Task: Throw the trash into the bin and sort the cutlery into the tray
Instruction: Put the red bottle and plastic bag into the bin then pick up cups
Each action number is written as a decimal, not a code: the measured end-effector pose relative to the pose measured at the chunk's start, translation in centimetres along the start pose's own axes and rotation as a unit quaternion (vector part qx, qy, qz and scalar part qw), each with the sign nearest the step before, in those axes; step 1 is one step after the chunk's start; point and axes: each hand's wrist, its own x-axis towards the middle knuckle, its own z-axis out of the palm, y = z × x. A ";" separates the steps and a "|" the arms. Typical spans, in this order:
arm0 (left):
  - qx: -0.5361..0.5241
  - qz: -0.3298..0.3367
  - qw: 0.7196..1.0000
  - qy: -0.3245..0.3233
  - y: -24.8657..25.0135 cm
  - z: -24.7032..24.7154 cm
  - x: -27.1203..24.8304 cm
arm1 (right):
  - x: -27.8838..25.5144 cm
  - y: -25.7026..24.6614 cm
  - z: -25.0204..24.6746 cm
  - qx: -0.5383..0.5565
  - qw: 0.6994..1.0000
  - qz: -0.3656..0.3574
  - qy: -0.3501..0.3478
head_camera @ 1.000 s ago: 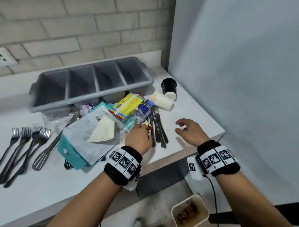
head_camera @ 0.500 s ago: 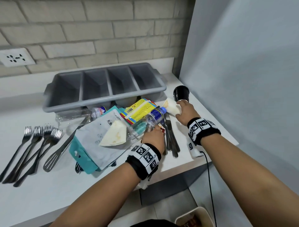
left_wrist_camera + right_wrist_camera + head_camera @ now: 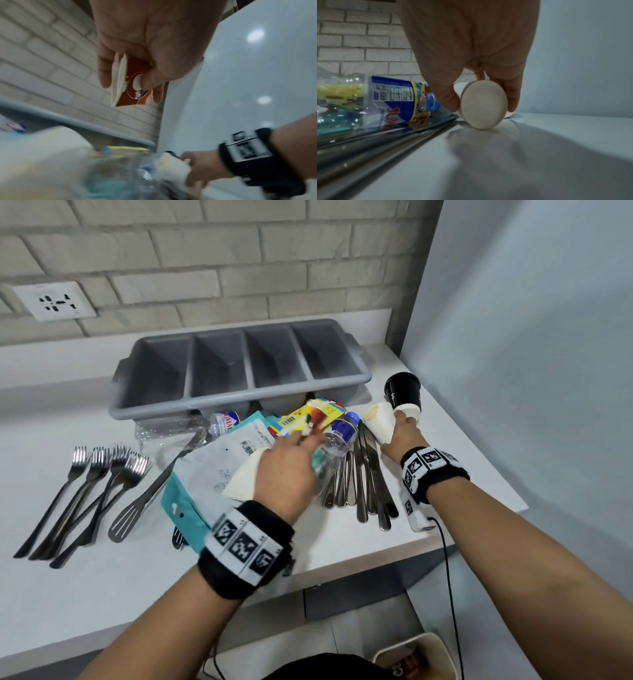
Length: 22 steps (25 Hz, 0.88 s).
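My left hand (image 3: pixel 291 460) hovers over the trash pile and pinches a small red and white sachet (image 3: pixel 130 83) between thumb and fingers; the same sachet (image 3: pixel 317 417) shows above the pile in the head view. My right hand (image 3: pixel 400 433) grips a white paper cup (image 3: pixel 378 419) that lies on its side, its round base (image 3: pixel 483 104) facing the wrist camera. A black cup (image 3: pixel 402 388) lies just behind it. A plastic bottle (image 3: pixel 337 436) and flat packets (image 3: pixel 219 463) make up the pile. Knives (image 3: pixel 363 481) lie between my hands. The grey cutlery tray (image 3: pixel 239 402) stands at the back.
Several forks (image 3: pixel 92 477) and a slotted spatula (image 3: pixel 144 501) lie at the left of the white counter (image 3: pixel 102 594). A beige bin (image 3: pixel 442 648) stands on the floor below the counter's right end. A grey wall closes the right side.
My left hand has lifted the red sachet from beside the knives up over the pile. My right hand, which reached forward to the white cup, now holds it.
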 end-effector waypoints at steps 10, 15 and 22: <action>0.247 -0.118 0.950 -0.152 -5.3 3.8 -1.1 | -2.3 1.2 -0.1 0.091 0.996 0.012 -0.012; 0.195 -0.110 0.970 -0.099 -5.3 4.4 -0.6 | -4.0 2.5 -0.3 0.117 0.993 0.011 -0.013; 0.137 -0.158 0.978 -0.007 -5.7 2.4 0.2 | -6.9 3.9 -0.9 0.176 0.984 0.004 -0.008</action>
